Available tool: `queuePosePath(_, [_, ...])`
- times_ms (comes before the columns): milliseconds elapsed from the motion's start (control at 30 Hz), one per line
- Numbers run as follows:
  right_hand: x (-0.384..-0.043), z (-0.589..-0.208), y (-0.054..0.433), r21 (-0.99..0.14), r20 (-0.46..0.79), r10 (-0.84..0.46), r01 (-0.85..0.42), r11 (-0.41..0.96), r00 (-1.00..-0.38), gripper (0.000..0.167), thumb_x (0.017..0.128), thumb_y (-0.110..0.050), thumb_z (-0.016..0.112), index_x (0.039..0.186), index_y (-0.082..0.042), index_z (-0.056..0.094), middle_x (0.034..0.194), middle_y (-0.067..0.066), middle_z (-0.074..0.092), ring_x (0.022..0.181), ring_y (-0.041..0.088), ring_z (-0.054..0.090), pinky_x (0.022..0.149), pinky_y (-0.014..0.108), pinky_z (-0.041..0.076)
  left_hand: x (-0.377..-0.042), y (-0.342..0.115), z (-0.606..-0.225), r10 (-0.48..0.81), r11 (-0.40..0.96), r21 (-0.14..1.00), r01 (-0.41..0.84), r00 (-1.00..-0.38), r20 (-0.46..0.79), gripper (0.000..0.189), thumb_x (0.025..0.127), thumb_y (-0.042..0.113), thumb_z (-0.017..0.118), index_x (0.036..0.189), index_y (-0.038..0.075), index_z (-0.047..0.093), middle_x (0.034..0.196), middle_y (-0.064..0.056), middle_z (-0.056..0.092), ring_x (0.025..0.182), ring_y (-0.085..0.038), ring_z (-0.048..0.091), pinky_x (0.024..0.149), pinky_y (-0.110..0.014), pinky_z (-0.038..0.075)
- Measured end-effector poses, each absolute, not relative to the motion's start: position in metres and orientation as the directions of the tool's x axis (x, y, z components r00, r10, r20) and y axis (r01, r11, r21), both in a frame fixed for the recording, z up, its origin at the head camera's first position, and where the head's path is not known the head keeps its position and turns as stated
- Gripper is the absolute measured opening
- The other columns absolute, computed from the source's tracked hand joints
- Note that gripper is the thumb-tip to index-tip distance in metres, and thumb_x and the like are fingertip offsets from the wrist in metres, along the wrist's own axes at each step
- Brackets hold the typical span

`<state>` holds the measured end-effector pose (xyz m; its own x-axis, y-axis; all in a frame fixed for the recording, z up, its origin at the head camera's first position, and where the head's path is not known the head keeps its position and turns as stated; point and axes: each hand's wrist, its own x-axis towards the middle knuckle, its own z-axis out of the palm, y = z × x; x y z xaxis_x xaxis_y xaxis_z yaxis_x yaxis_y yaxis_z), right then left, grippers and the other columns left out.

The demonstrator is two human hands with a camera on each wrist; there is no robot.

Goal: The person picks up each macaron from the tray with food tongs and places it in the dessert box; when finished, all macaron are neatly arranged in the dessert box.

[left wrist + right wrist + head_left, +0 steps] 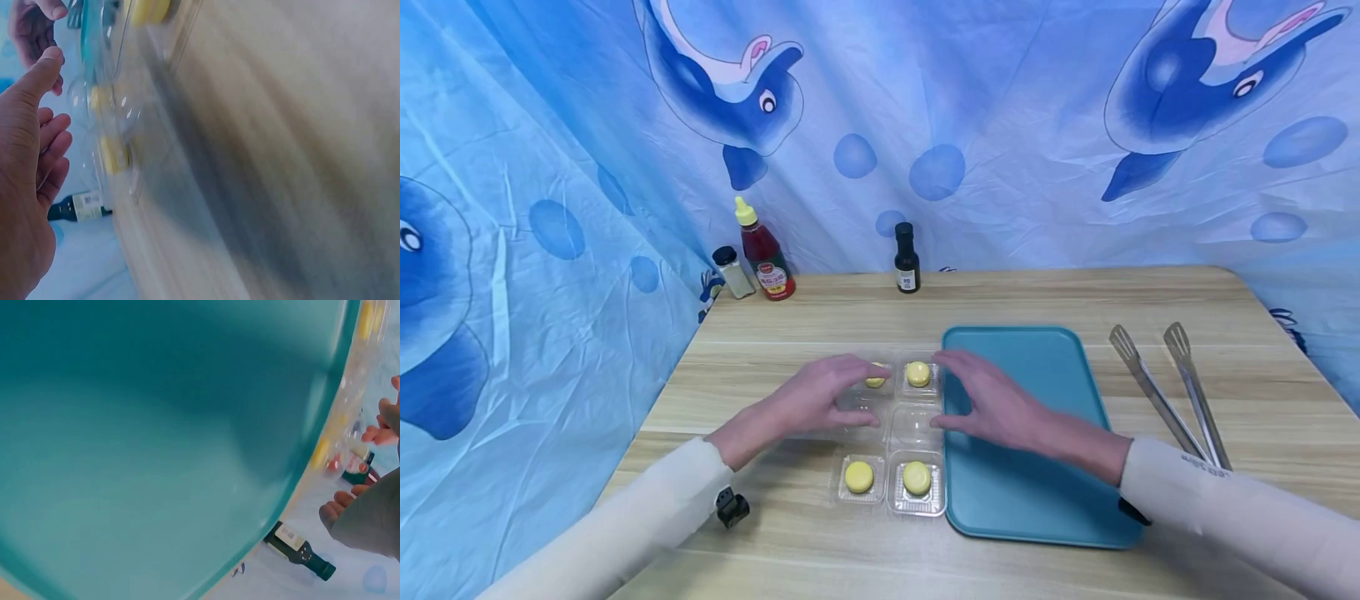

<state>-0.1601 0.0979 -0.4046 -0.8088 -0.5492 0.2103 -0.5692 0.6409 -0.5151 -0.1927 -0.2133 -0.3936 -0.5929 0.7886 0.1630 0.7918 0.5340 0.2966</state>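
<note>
So, left hand [820,396]: thumb and fingers apart, gripping nothing; clear boxes [917,509] of yellow macarons [917,478] below and right of it. Dropping low could snag lids [917,424]. Right hand [992,406]: likewise empty, tray [1037,500] beneath; inward nudge could skew boxes. Left-wrist view shows domed height; head view flattens it.

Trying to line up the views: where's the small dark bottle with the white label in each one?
Head: small dark bottle with the white label, upright, just above and right of centre.
Left wrist: lower left, appearing sideways.
Right wrist: lower right, appearing slanted.
Shared landmark: teal rectangular tray.
</note>
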Motion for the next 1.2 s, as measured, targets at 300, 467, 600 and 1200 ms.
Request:
queuePosePath(300, [-0.142,-0.415,0.101,-0.57,0.216,-0.506,-0.529,0.629,-0.835,0.076,0.081,-0.035,0.095,0.14,0.001,0.062,0.142,0.016,0.065,0.134,0.034,0.059,0.112,0.054,0.051,-0.18,-0.203,-0.4,0.79,0.565,0.257,0.784,-0.604,0.105,0.076,0.089,0.06,0.08,0.147,0.015,0.063,0.142,-0.001,0.067,0.133,-0.02,0.06,0.116,-0.045,0.047])
queuePosePath(467, [-0.138,-0.417,0.099,-0.574,0.181,-0.509,-0.511,0.64,-0.841,0.078,0.08,-0.035,0.095,0.141,0.001,0.063,0.143,0.017,0.065,0.135,0.036,0.059,0.113,0.055,0.05,-0.175,-0.199,-0.403,0.773,0.598,0.227,0.769,-0.628,0.091,0.076,0.087,0.063,0.08,0.146,0.017,0.063,0.139,0.0,0.069,0.121,-0.016,0.062,0.102,-0.039,0.055])
queuePosePath(600, [-0.137,-0.42,0.099,-0.583,0.164,-0.505,-0.496,0.644,-0.848,0.079,0.08,-0.035,0.095,0.142,0.0,0.063,0.143,0.017,0.065,0.135,0.036,0.059,0.112,0.055,0.05,-0.173,-0.197,-0.406,0.756,0.624,0.206,0.754,-0.649,0.085,0.078,0.086,0.065,0.081,0.146,0.019,0.064,0.136,0.003,0.071,0.108,-0.011,0.059,0.084,-0.03,0.055])
queuePosePath(1200, [-0.133,-0.424,0.095,-0.566,0.179,-0.501,-0.505,0.651,-0.847,0.077,0.079,-0.035,0.096,0.139,0.002,0.065,0.139,0.018,0.067,0.133,0.037,0.061,0.112,0.054,0.05,-0.167,-0.191,-0.411,0.73,0.657,0.206,0.725,-0.68,0.065,0.077,0.086,0.065,0.08,0.146,0.02,0.064,0.133,0.005,0.071,0.102,-0.008,0.058,0.079,-0.026,0.052])
